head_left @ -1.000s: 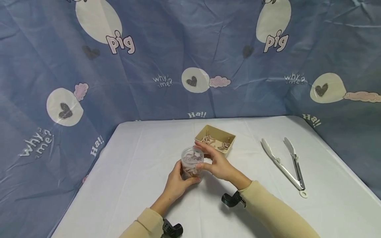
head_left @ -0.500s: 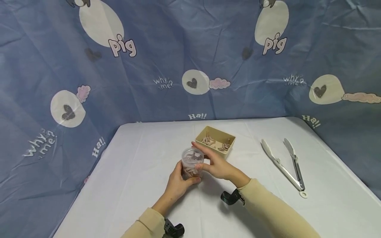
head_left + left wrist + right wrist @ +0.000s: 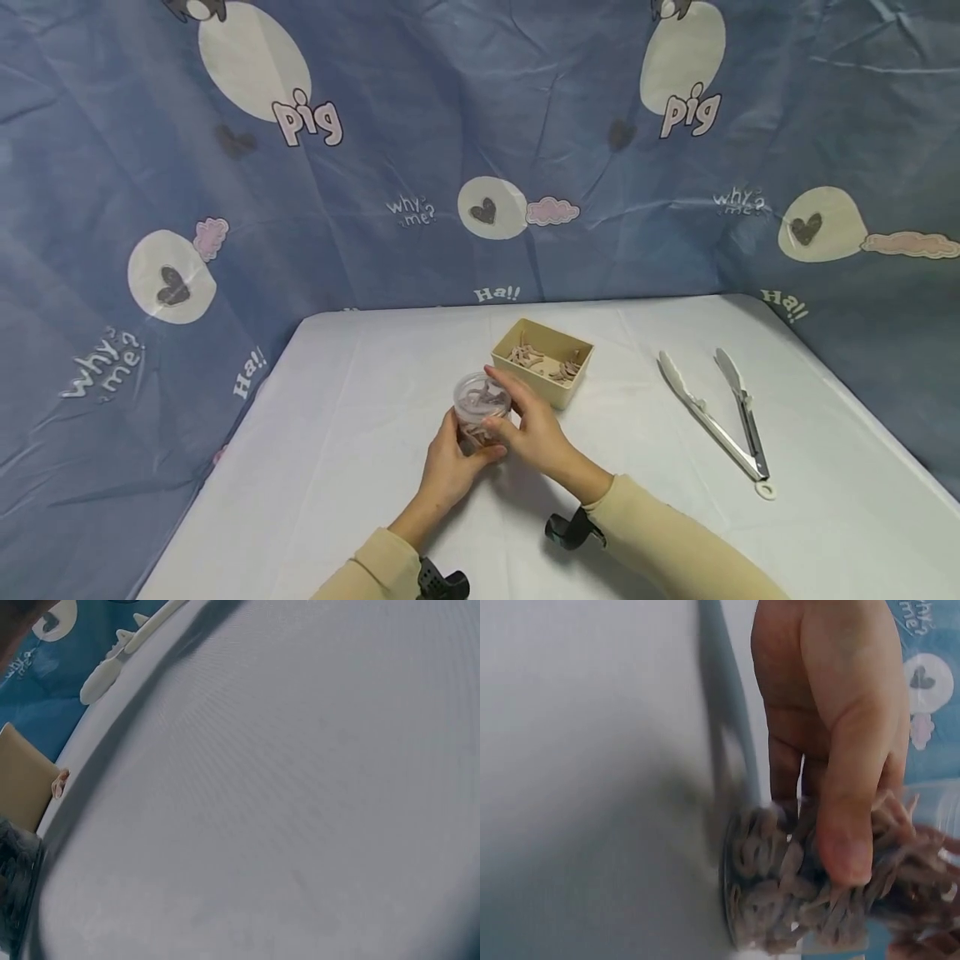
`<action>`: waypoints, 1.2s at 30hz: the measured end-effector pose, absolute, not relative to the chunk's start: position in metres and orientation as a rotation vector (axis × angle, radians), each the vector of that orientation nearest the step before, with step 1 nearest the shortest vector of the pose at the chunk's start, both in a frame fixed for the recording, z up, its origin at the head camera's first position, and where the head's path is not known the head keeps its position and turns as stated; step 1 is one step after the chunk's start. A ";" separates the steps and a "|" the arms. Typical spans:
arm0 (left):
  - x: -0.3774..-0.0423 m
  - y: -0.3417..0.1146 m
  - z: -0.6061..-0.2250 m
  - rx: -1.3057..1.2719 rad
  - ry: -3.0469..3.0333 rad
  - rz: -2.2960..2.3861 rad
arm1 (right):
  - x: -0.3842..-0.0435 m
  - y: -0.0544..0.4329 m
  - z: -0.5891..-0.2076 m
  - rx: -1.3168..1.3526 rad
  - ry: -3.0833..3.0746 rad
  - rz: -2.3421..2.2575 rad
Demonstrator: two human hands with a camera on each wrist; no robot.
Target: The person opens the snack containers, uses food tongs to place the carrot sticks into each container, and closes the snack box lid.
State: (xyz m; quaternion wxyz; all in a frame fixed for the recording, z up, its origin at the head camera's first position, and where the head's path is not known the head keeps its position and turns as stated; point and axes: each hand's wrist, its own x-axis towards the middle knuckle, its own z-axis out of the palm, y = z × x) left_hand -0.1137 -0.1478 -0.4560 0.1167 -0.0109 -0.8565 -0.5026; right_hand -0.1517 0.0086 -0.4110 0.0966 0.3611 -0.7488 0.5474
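Note:
A clear plastic jar (image 3: 480, 402) filled with brownish-pink curled strips stands upright in the head view, held by both hands. My left hand (image 3: 450, 468) grips its lower left side, thumb across the front; the right wrist view shows this left hand (image 3: 840, 712) with its thumb over the jar wall (image 3: 769, 892). Around the jar's upper right side my right hand (image 3: 542, 429) curls, forefinger behind the rim and thumb in front. Whether a lid sits on top, I cannot tell. In the left wrist view the jar (image 3: 16, 889) shows only at the lower left edge.
Right behind the jar stands a tan rectangular box (image 3: 525, 381) with more of the strips (image 3: 525, 353) in it. Metal tongs (image 3: 720, 433) with pale tips lie spread on the right. White cloth (image 3: 360, 367) covers the table; a blue printed curtain (image 3: 420, 258) hangs behind.
The right wrist and forearm have moved left and slightly towards the body, turning about the jar's top. The jar has shifted very slightly left. The left hand keeps its grip.

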 end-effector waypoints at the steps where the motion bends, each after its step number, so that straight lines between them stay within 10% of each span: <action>1: -0.114 -0.147 -0.456 -0.027 -2.504 -1.463 | -0.151 0.008 -0.411 1.050 -2.216 1.631; 36: -0.135 -0.169 -0.453 0.135 -2.551 -1.375 | -0.123 0.064 -0.398 0.870 -2.474 1.577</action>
